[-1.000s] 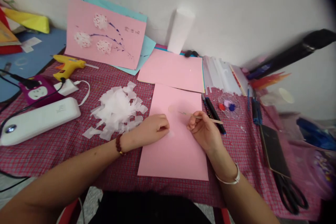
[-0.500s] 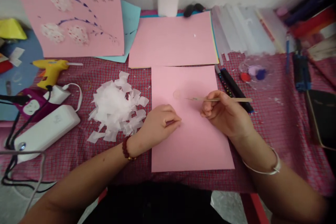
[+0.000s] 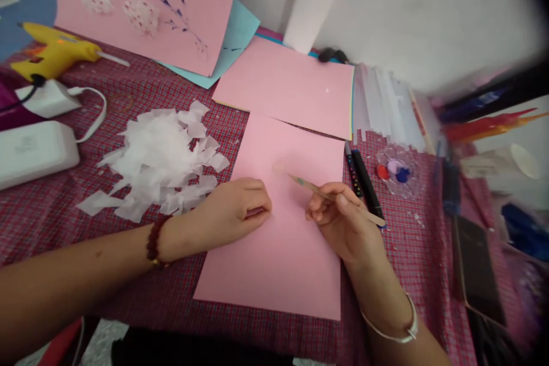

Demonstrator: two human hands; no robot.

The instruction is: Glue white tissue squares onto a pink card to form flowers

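Two forearms [image 3: 86,256] angle inward — right hand [image 3: 354,227] gripping a thin stick [image 3: 312,187], left hand [image 3: 218,214] pinched closed.

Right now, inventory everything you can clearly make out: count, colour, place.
sheet: one, pink, centre
stick: one, pale brown, over sheet
scraps: many, white, left of sheet
stack: one, pink, behind sheet
flower picture: one, pink, back left
glue gun: one, yellow, left
pens: at least two, dark, right
dish: one, clear, right
strips: several, translucent, back right
slab: one, dark, far right
tablecloth: one, reddish, beneath
left grip: one, bare, over sheet
right grip: one, bare, holding stick
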